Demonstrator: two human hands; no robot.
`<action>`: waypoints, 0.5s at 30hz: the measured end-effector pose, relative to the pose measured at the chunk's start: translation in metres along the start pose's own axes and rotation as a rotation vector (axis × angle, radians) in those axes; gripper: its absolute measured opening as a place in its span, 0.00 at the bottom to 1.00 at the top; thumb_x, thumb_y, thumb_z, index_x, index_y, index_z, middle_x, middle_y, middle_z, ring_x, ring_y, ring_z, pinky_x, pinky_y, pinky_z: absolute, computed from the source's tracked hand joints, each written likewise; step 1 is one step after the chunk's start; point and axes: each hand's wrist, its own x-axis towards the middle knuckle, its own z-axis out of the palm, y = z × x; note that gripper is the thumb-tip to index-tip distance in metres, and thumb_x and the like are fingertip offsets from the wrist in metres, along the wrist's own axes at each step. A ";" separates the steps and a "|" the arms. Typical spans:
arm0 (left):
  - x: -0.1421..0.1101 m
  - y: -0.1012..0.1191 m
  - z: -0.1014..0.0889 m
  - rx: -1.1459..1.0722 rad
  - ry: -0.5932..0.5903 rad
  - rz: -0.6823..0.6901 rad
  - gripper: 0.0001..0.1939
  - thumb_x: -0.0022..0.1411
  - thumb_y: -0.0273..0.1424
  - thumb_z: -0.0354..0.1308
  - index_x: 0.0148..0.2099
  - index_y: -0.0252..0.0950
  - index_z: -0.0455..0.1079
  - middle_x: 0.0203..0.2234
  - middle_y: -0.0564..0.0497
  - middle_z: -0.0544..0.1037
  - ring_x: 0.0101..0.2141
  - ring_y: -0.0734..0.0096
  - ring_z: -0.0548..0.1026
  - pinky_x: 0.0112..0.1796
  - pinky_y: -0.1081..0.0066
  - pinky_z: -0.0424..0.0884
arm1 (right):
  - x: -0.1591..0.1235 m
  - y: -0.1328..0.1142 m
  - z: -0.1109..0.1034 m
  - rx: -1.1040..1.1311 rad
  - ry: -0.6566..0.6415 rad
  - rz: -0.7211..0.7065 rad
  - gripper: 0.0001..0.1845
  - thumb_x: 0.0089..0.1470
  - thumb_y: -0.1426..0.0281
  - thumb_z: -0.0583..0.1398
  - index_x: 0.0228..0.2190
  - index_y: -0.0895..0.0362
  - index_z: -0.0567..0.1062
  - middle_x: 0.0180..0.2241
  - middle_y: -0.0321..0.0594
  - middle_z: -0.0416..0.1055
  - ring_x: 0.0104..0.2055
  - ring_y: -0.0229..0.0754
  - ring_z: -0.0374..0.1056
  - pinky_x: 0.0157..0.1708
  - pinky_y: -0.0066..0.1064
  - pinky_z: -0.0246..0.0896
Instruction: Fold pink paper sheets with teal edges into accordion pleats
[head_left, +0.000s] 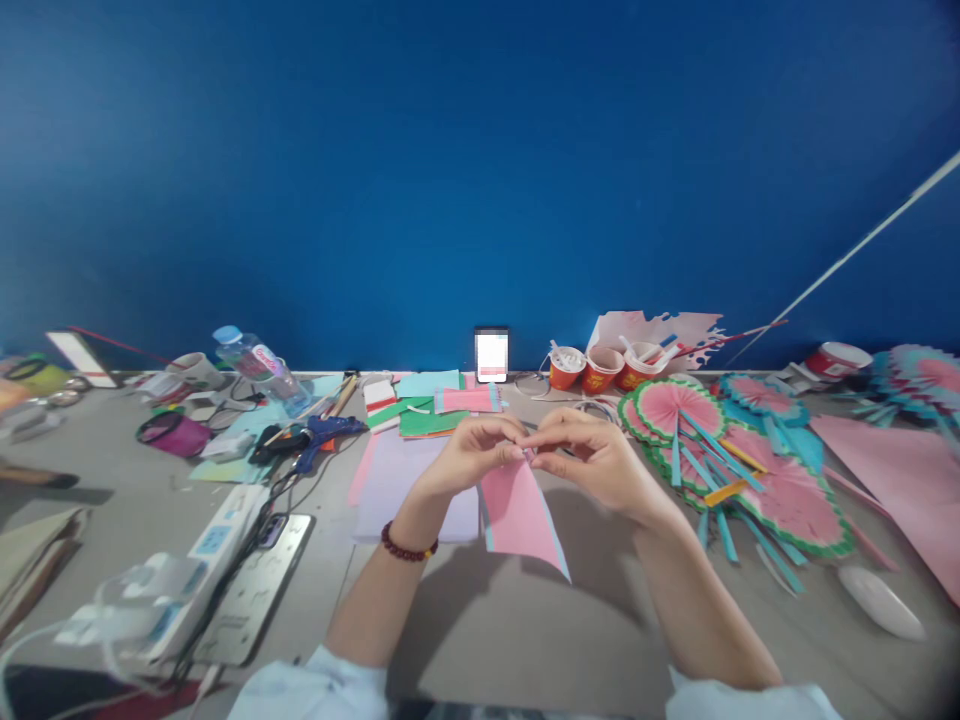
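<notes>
A pair of bare hands works a pink paper strip (517, 510) above a gray table (480, 640), at the middle of the view and just beyond the wrists. The left hand (474, 458) pinches the strip's far end between thumb and fingers, while the right hand (596, 458) closes thumb and forefinger at the same spot, the fingertips of both hands nearly meeting.

The strip's long axis runs from the fingertips back toward the wearer, slanting slightly to the right. Its loose end points at the wearer and fans out wider than the gathered far end, with one corner drawn to a sharp tip. The paper is plain pink, edged along both long sides in pale blue, and curves gently; its left edge overlaps a lavender sheet (412, 490) in view.

Behind, three red paper cups (602, 374) carry yellow markings too blurred to read, as is the pink-and-white label on a leaning clear bottle (259, 365). A lit screen (491, 355) stands against the blue wall (480, 180), its text illegible. To the right lie pink pleated paper rosettes (681, 408) trimmed in green.
</notes>
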 end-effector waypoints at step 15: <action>-0.004 0.011 -0.003 0.046 -0.162 0.008 0.11 0.53 0.39 0.64 0.30 0.35 0.75 0.28 0.46 0.77 0.33 0.66 0.75 0.39 0.66 0.70 | -0.005 -0.006 0.002 -0.118 -0.019 -0.260 0.08 0.48 0.73 0.63 0.33 0.50 0.79 0.31 0.36 0.72 0.31 0.36 0.68 0.34 0.29 0.66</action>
